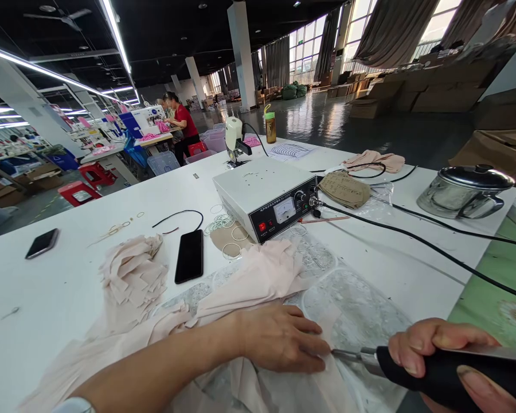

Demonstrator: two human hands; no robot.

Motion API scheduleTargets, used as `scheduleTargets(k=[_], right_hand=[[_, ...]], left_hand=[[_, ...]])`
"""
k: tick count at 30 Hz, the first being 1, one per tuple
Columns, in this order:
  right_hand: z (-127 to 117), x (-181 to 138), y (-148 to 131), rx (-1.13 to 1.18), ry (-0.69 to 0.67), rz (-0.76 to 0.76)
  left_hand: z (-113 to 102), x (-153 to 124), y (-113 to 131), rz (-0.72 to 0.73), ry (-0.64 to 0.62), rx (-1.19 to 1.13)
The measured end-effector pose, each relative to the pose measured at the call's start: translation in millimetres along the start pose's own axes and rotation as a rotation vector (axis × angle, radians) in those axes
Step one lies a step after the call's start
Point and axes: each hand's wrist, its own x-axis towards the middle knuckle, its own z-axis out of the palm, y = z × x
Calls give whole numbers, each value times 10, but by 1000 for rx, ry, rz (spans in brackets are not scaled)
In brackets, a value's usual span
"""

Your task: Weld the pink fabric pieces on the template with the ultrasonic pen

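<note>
Your right hand (445, 358) is gripping the black cutter (438, 373), fingers wrapped tight, while your left hand (279, 338) is pressing the pink fabric (262, 275) flat, fingers together beside the tip; keep them clear.

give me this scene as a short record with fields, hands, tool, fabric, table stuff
left hand: left hand lies flat, pressing the pink fabric strip
right hand: right hand grips the black-handled tool, metal tip at the left fingertips
machine: white control box with dial, cabled
table: white table bears fabric pile, black phone, second phone, steel pot
background: a person in red at a sewing machine
</note>
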Motion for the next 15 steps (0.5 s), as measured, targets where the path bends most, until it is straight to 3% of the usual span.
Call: scheduleTargets(k=[5,15], right_hand=[[-11,49,-98,-45,-132,60],[60,-10,-16,-19,43,43]], left_hand=[[-14,-1,0,9,-18,-3],[42,-15,-5,34,-11,-30]])
